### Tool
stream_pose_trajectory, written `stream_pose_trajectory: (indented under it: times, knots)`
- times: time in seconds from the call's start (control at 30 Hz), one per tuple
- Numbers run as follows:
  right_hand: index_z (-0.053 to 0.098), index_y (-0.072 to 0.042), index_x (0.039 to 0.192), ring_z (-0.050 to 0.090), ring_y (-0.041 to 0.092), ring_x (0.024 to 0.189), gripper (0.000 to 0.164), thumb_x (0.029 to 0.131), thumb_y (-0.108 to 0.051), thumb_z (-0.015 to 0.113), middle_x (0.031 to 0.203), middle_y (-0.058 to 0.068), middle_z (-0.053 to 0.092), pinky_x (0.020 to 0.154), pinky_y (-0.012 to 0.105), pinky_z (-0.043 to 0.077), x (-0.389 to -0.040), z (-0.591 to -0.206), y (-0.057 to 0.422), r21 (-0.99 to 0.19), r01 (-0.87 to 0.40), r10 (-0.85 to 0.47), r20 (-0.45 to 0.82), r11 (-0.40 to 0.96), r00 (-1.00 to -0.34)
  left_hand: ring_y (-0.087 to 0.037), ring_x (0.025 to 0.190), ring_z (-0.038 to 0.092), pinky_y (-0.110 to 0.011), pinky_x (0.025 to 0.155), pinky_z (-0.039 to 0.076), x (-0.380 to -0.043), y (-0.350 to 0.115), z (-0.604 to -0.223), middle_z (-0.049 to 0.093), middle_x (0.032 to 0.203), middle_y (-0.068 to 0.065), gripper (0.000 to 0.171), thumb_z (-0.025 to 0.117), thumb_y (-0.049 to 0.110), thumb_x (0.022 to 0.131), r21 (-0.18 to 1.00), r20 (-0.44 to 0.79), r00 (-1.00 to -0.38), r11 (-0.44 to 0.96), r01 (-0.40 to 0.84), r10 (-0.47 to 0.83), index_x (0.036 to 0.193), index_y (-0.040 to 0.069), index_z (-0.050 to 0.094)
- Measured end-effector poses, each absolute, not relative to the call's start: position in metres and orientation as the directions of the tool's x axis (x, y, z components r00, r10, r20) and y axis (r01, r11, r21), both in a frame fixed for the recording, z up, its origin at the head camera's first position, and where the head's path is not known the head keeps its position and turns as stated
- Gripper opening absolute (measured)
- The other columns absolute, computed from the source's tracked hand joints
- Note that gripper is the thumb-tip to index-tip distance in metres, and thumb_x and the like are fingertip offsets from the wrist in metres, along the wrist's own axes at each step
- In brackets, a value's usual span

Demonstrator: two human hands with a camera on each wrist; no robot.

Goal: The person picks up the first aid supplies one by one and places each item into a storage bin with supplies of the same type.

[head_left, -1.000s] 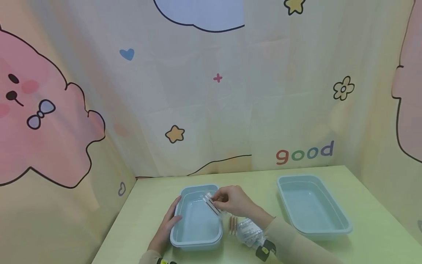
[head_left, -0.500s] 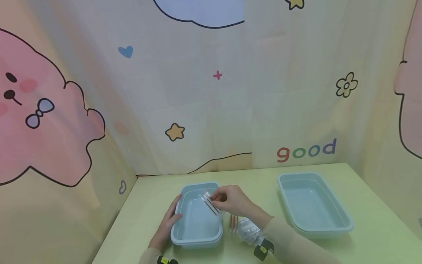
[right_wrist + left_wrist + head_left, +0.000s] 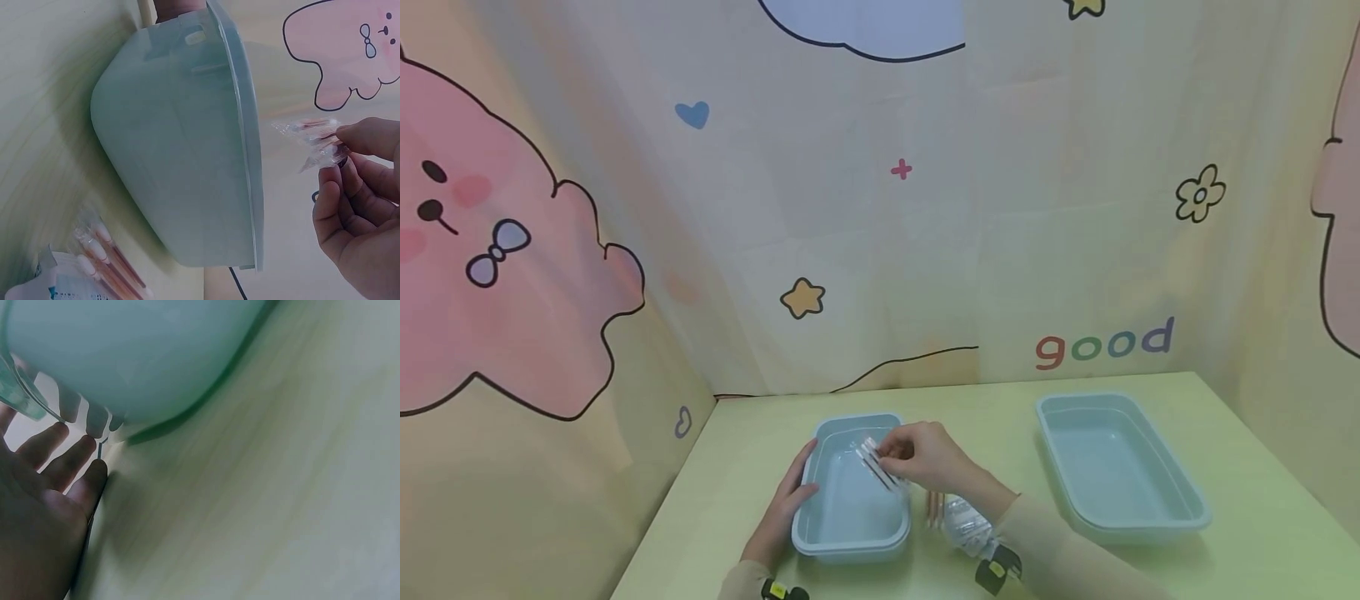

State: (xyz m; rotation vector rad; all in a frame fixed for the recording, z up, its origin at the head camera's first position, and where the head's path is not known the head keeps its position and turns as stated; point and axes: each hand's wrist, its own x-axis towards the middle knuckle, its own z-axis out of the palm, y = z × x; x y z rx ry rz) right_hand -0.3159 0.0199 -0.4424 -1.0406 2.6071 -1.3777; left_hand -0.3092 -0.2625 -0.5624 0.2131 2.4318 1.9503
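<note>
My right hand [image 3: 928,457] pinches a small clear-wrapped packet of cotton swabs [image 3: 877,467] between thumb and fingers, over the right side of a pale blue plastic basin [image 3: 850,550]. In the right wrist view the wrapped swabs [image 3: 319,139] stand out from the fingertips, apart from the basin's rim [image 3: 247,144]. At the basin's left side, my left hand [image 3: 782,510] holds it with the thumb over the rim and the fingers along the outer wall. The left wrist view shows these fingers [image 3: 65,459] against the basin's outside.
Brown-stick cotton swabs [image 3: 935,508] lie on the yellow-green table just right of the basin. A clear plastic bag [image 3: 967,527] is beside them, under my right forearm. Farther right stands a second pale blue basin [image 3: 1150,527]. A printed curtain [image 3: 880,250] hangs behind.
The head view has shifted slightly. Relative to the basin, my right hand with the swab packet has drifted a little left; my left hand stays at the basin's side.
</note>
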Motion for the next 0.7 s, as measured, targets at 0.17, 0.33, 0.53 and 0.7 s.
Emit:
stream_pose_trajectory:
  times: [0.17, 0.33, 0.53, 0.7]
  knots:
    - [0.072, -0.01, 0.091, 0.056, 0.007, 0.067, 0.007, 0.087, -0.016, 0.071, 0.075, -0.006, 0.064, 0.058, 0.019, 0.049, -0.317, -0.445, 0.018, -0.741, -0.543, -0.563, 0.271, 0.396, -0.781, -0.041, 0.148, 0.016, -0.065, 0.109, 0.028, -0.31, -0.263, -0.562, 0.013, 0.164, -0.003, 0.061, 0.049, 0.028, 0.097, 0.975, 0.055, -0.992, 0.21, 0.078, 0.112, 0.15, 0.045, 0.025]
    - [0.072, -0.011, 0.091, 0.056, 0.007, 0.067, 0.007, 0.087, -0.016, 0.071, 0.075, -0.007, 0.064, 0.059, 0.019, 0.049, -0.318, -0.447, 0.017, -0.739, -0.543, -0.568, 0.266, 0.399, -0.779, -0.041, 0.148, 0.013, -0.065, 0.11, 0.026, -0.311, -0.263, -0.563, 0.011, 0.164, -0.003, 0.063, 0.049, 0.026, 0.095, 0.979, 0.04, -0.992, 0.192, 0.063, 0.122, 0.15, 0.045, 0.025]
    - [0.072, -0.011, 0.09, 0.057, 0.006, 0.068, 0.006, 0.086, -0.015, 0.072, 0.075, -0.007, 0.064, 0.06, 0.019, 0.049, -0.319, -0.45, 0.015, -0.744, -0.539, -0.563, 0.268, 0.395, -0.782, -0.041, 0.148, 0.013, -0.066, 0.11, 0.026, -0.31, -0.263, -0.564, 0.011, 0.164, -0.002, 0.062, 0.049, 0.025, 0.095, 0.977, 0.054, -0.991, 0.2, 0.078, 0.124, 0.15, 0.044, 0.026]
    - [0.072, -0.012, 0.089, 0.056, 0.006, 0.068, 0.005, 0.086, -0.016, 0.072, 0.075, -0.008, 0.064, 0.061, 0.019, 0.05, -0.319, -0.454, 0.013, -0.748, -0.534, -0.565, 0.26, 0.395, -0.783, -0.04, 0.148, 0.014, -0.066, 0.11, 0.027, -0.309, -0.263, -0.563, 0.012, 0.164, -0.002, 0.062, 0.048, 0.026, 0.095, 0.975, 0.048, -0.992, 0.209, 0.071, 0.113, 0.149, 0.045, 0.026]
